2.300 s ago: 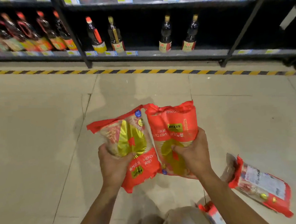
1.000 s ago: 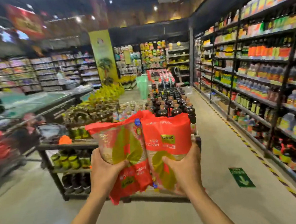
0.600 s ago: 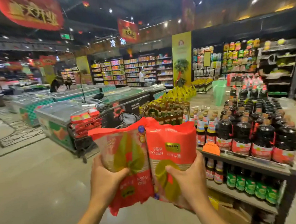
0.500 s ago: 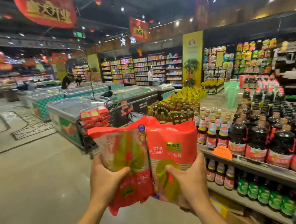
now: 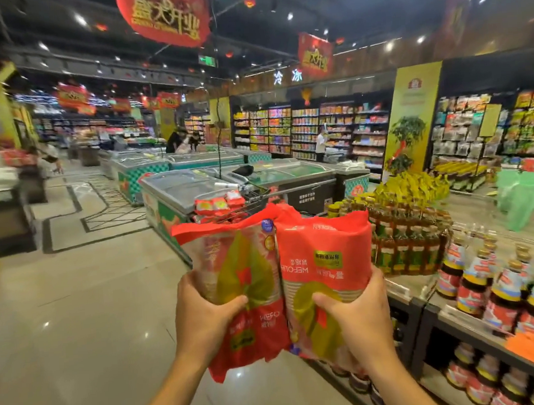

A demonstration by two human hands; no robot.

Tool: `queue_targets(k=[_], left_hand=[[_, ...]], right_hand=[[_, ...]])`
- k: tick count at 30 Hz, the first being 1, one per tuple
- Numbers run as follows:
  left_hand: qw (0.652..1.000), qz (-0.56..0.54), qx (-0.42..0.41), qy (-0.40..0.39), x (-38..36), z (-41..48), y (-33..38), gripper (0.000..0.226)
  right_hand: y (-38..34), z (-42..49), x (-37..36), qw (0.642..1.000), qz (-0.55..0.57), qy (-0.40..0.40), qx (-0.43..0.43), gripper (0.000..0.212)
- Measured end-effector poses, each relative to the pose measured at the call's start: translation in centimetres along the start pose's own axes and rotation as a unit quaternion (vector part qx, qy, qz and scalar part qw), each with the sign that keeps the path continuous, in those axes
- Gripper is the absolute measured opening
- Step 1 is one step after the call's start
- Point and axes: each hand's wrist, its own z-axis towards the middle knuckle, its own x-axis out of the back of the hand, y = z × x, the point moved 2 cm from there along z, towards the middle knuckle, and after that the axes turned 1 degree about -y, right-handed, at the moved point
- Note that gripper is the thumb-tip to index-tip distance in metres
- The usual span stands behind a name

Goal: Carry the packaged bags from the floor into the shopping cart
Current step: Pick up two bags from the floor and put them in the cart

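The left bag (image 5: 242, 280) and right bag (image 5: 325, 271) touch side by side, held up in the air: the left hand (image 5: 204, 317) grips one, the right hand (image 5: 359, 316) the other, unchanged. The shopping cart (image 5: 256, 201), apparently holding red packs, now sits nearer behind them on glossy floor tiles (image 5: 86, 309); freezers (image 5: 176, 189) lie beyond, with bottle shelves (image 5: 502, 290) on the right.

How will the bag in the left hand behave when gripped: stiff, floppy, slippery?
Probably floppy: the left bag sags below the left hand, and its top seam droops. Likely slippery, since its film looks glossy. Perhaps hefty, as the hand wraps its middle instead of pinching an edge.
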Motion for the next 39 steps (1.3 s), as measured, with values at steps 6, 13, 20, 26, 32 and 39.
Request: queue_targets(k=[6,13,20,26,32,39], left_hand=[[1.000,0.024,0.008,0.014,0.2,7.5,-2.6,0.085],[0.997,0.058,0.029,0.032,-2.2,16.5,-6.6,0.096],[0.993,0.096,0.025,0.066,-7.3,28.0,-9.3,0.086],[0.989,0.109,0.030,0.095,-11.0,36.8,-11.2,0.086],[0.986,0.119,0.032,0.113,-13.5,43.4,-13.6,0.088],[0.986,0.119,0.032,0.115,-15.4,51.4,-17.8,0.089]], right_hand=[[0.8,5.5,-7.1,1.000,0.012,-0.026,0.005,0.091],[4.2,14.1,-14.5,0.999,0.025,-0.044,0.002,0.083],[7.6,26.6,-22.8,0.996,0.050,-0.080,0.004,0.085],[9.1,36.3,-28.8,0.992,0.062,-0.113,0.018,0.085],[10.6,42.9,-33.6,0.989,0.059,-0.135,0.028,0.082],[12.8,49.0,-40.4,0.987,0.053,-0.149,0.017,0.088]])
